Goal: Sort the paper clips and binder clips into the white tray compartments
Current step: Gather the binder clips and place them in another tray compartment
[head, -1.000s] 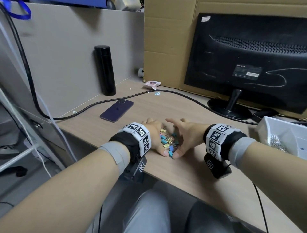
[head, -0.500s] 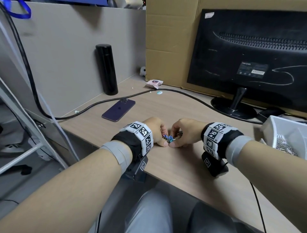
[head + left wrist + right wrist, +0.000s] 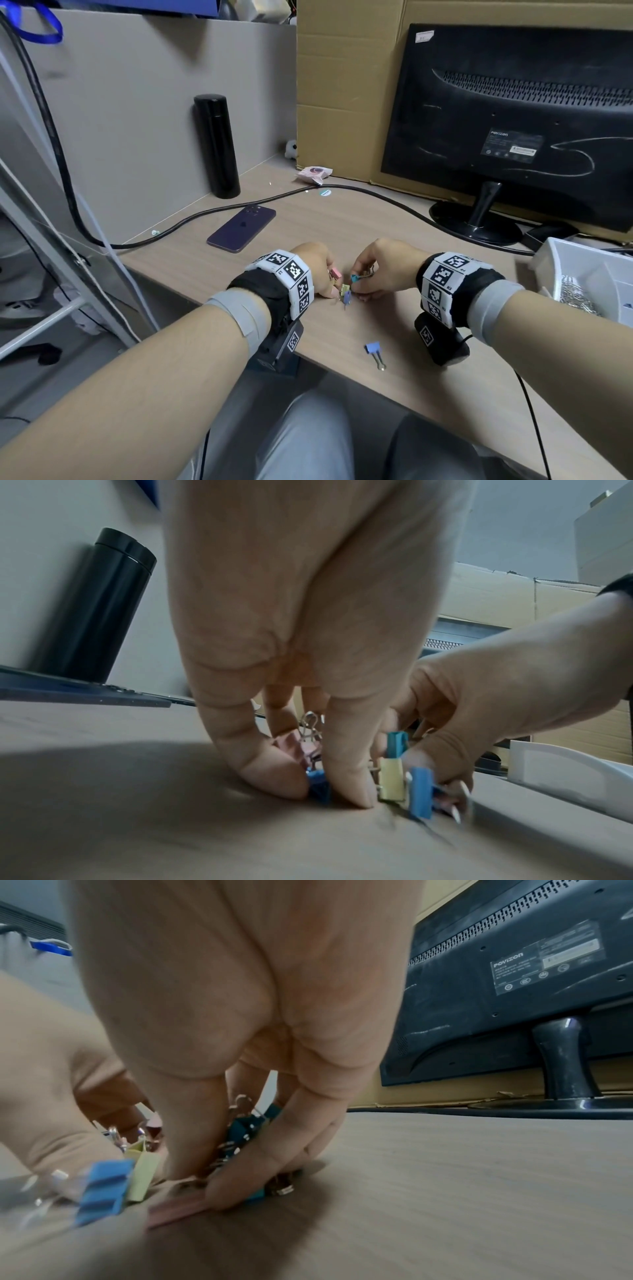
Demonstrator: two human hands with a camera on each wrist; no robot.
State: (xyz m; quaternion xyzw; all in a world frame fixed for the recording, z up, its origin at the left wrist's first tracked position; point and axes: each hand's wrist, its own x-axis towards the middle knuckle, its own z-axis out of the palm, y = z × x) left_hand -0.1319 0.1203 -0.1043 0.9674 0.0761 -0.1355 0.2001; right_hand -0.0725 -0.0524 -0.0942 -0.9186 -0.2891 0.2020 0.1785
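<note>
From the head view, both hands gather small coloured metal binder clips point(image 3: 346, 291) near the wooden bench's point(image 3: 428, 394) front edge; one blue clip point(image 3: 374, 350) lies apart, nearer that edge. The white plastic tray point(image 3: 579, 274) sits at the right edge.

At the left wrist, the left hand point(image 3: 308, 642) pinches a blue clip.

At the right wrist, the right hand point(image 3: 246, 1042) curls round teal clips. Squeeze the slippery painted bodies, not the wire handles.

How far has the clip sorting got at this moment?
Done: silver paper clips already lie in the white tray. In hand: left hand and right hand gather coloured binder clips. Left: moving them traywards, plus the stray blue binder clip.
</note>
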